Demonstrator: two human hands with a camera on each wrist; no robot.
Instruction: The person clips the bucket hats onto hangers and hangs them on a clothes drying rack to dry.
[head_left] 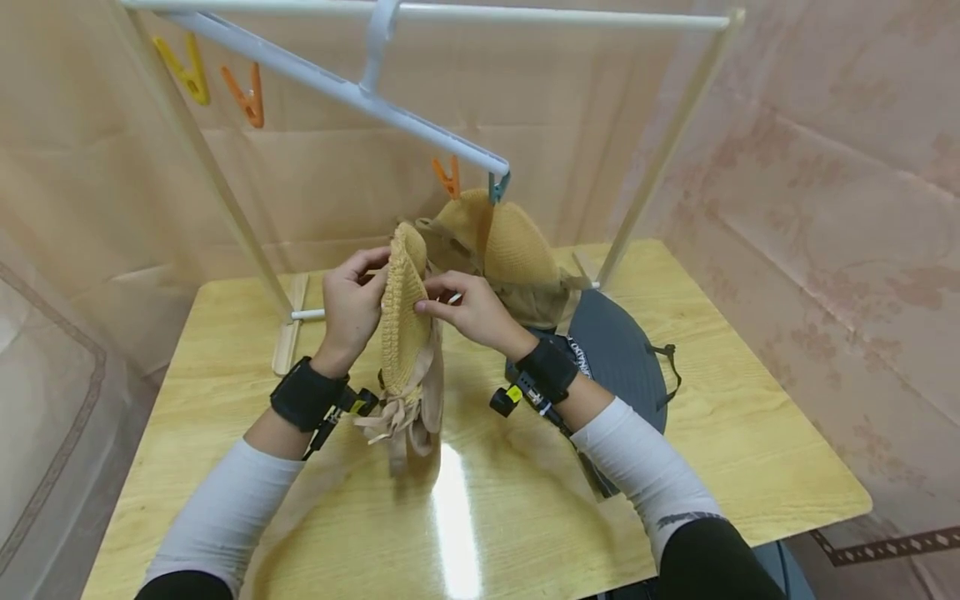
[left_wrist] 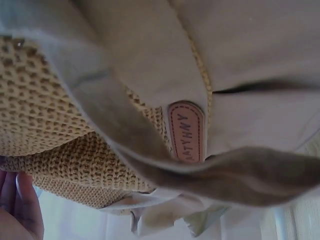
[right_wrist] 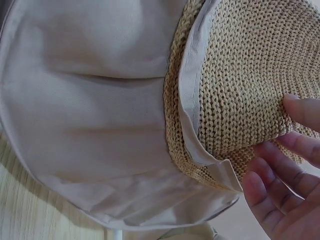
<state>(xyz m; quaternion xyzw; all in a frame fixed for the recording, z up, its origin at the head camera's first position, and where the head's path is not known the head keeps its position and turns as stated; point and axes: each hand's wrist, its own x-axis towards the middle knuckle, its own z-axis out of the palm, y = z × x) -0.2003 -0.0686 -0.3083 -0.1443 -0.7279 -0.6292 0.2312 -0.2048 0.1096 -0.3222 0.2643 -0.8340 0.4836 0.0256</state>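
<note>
Upright above the table is a sun hat (head_left: 403, 312) with a tan knitted crown, a beige cloth brim (right_wrist: 110, 110) and a tied bow (head_left: 393, 417). My left hand (head_left: 351, 304) holds the crown from the left, its fingertips partly hidden behind it. From the other side, my right hand (head_left: 476, 310) pinches the knit between thumb and forefinger. In the left wrist view a brown label (left_wrist: 186, 131) sits on the band, with a cloth strap (left_wrist: 120, 135) crossing in front. The right wrist view shows the crown folded, with the other fingers below it.
A white hanger (head_left: 330, 83) tilts down to the right from a rack bar (head_left: 555, 15). Orange (head_left: 447, 177) and teal clips (head_left: 498, 187) are at a second tan hat (head_left: 517, 242). A dark grey hat (head_left: 618, 350) lies at right. Yellow (head_left: 183, 71) and orange clips (head_left: 246, 96) hang left.
</note>
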